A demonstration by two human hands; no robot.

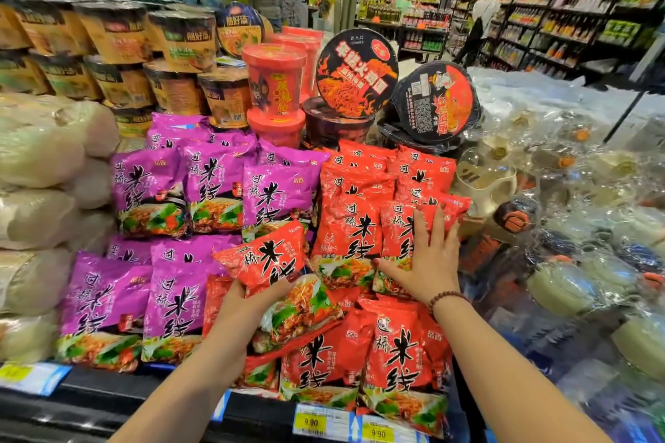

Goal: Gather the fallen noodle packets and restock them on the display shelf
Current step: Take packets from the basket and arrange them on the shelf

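We record a display shelf (108,403) stocked in blocks. Purple packets (212,191) fill the left half and red packets (396,352) the right, in two tiers. Behind them stand brown cups (118,32), red tubs (275,79) and black bowls (356,72), two of the bowls tipped up on edge. Pale sacks (39,155) are stacked at far left, and wrapped bottles (561,284) crowd the right. Yellow price tags (311,423) sit on the shelf front. The lower red tier rises directly before both forearms, and the hands reach over it.

The left hand (244,306) grips a loose packet (273,262), red, from below, with its fingers (277,287) curled over the middle of the face. The right hand (430,262) is spread flat, fingers (440,230) straight and apart, thumb out to the left. It presses on an upright packet (399,227) in the upper red tier. A bead bracelet (446,297) circles that wrist.

The loose packet is tilted, its top corner pointing up and right. It overlaps the seam between purple and red stock, above the lower red tier. It lies just left of the right thumb. We cannot tell whether the two touch.
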